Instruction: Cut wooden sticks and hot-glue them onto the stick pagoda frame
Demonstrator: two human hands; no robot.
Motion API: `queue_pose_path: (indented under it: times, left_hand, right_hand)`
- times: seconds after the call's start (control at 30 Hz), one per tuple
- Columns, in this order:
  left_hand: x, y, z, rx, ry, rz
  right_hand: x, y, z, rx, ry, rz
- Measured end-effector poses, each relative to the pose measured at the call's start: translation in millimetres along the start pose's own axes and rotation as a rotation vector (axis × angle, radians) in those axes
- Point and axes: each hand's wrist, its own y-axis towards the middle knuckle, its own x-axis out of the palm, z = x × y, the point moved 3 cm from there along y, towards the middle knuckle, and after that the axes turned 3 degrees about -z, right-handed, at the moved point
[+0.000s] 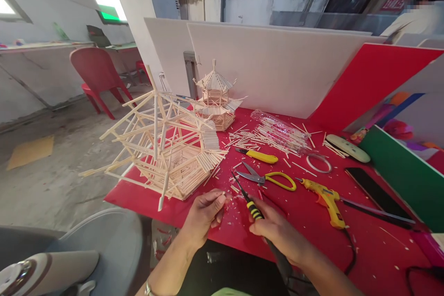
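Observation:
My right hand [274,226] is wrapped round a soldering iron [255,211] with a black and yellow striped grip, its thin dark tip pointing up and away to the left. My left hand [207,215] is pinched on a small pale wooden stick piece [225,194], mostly hidden by the fingertips. Just left of that hand stands an unfinished pavilion model [180,171] of wooden sticks, its roof frame partly covered. Yellow-handled scissors [281,179] lie beyond the soldering iron, with a yellow utility knife [262,156] behind them.
A smaller pagoda model [215,97] stands at the back. Loose sticks [274,136], a tape roll [319,163], a yellow glue gun [326,199] with cord and a phone [378,196] lie on the red tabletop [243,236]. A grey stool [121,236] holds a bottle [62,268].

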Motion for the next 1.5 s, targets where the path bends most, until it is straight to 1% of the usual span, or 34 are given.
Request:
queue_pose_path:
  times: [0.07,0.13,0.2,0.27,0.33,0.37,0.4,0.43,0.47,0.53,0.57,0.67,0.77,0.87,0.93,1.0,1.03,1.07,1.1,1.13,1.17,1.2,1.23,1.27,1.33,1.4,1.5]
  left_hand:
    - [-0.8,-1,-1,0.0,0.017,0.051]
    - [-1.4,0,-2,-0.006,0.017,0.096]
    - [-0.9,1,-2,0.001,0.021,0.113]
    - [1.1,2,0,0.014,0.032,0.104]
    - [4.2,3,3,0.028,0.054,0.091]
    - [5.9,3,5,0.041,0.07,0.09]
    - [7.7,2,7,0.059,0.09,0.093]
    - [9.5,1,9,0.08,0.117,0.096]
    - [11.2,1,11,0.102,0.146,0.1]
    - [14.1,-1,15,0.137,0.198,0.109]
    - [15.2,-2,15,0.145,0.213,0.112]
    - [18.9,-3,12,0.122,0.219,0.099]
    - [23.9,-2,9,0.089,0.207,0.082]
    - [29.0,-3,10,0.094,0.188,0.09]
    - [31.1,-4,13,0.116,0.189,0.105]
    - [32.2,-5,17,0.15,0.203,0.126]
    - [32.6,-5,19,0.167,0.211,0.133]
    - [33.2,-6,20,0.183,0.221,0.138]
    - [34.2,-6,21,0.194,0.231,0.136]
    - [35.6,-6,21,0.2,0.242,0.129]
    - [37.2,-6,21,0.202,0.255,0.12]
    - [39.0,-7,21,0.2,0.269,0.109]
    - [40.9,-7,22,0.199,0.282,0.099]
    - [42.5,-7,22,0.199,0.298,0.088]
    - [45.3,-9,23,0.201,0.347,0.048]
    - [46.0,-11,25,0.212,0.401,0.003]
    - [41.5,-17,28,0.254,0.438,-0.011]
  right_hand:
    - [6,8,-5,-0.083,-0.316,0.105]
    - [12,14,-9,-0.167,-0.607,0.268]
    - [15,19,-11,-0.229,-0.829,0.384]
    - [12,20,-14,-0.334,-0.978,0.452]
    - [-2,20,-18,-0.431,-1.094,0.535]
    - [-12,20,-20,-0.445,-1.148,0.584]
    - [-23,21,-20,-0.42,-1.203,0.613]
    - [-34,23,-19,-0.366,-1.251,0.615]
    - [-44,27,-17,-0.303,-1.292,0.589]
    - [-58,35,-12,-0.216,-1.343,0.519]
    - [-62,38,-11,-0.202,-1.357,0.495]
    - [-64,48,-14,-0.232,-1.375,0.492]
    - [-62,54,-27,-0.272,-1.392,0.51]
    - [-66,51,-44,-0.311,-1.412,0.575]
    - [-73,43,-51,-0.315,-1.418,0.641]
    - [-82,29,-51,-0.321,-1.348,0.741]
    - [-86,21,-48,-0.337,-1.262,0.773]
    - [-89,13,-42,-0.361,-1.136,0.762]
    - [-89,4,-33,-0.39,-0.977,0.7]
    - [-85,-3,-23,-0.417,-0.798,0.584]
    - [-79,-10,-12,-0.435,-0.623,0.436]
    - [-70,-16,-2,-0.444,-0.473,0.303]
    - [-60,-22,7,-0.444,-0.375,0.203]
    - [-49,-28,13,-0.443,-0.335,0.136]
    - [-30,-34,18,-0.47,-0.377,0.084]
    - [-18,-36,13,-0.54,-0.498,0.11]
    - [-12,-35,0,-0.634,-0.661,0.202]
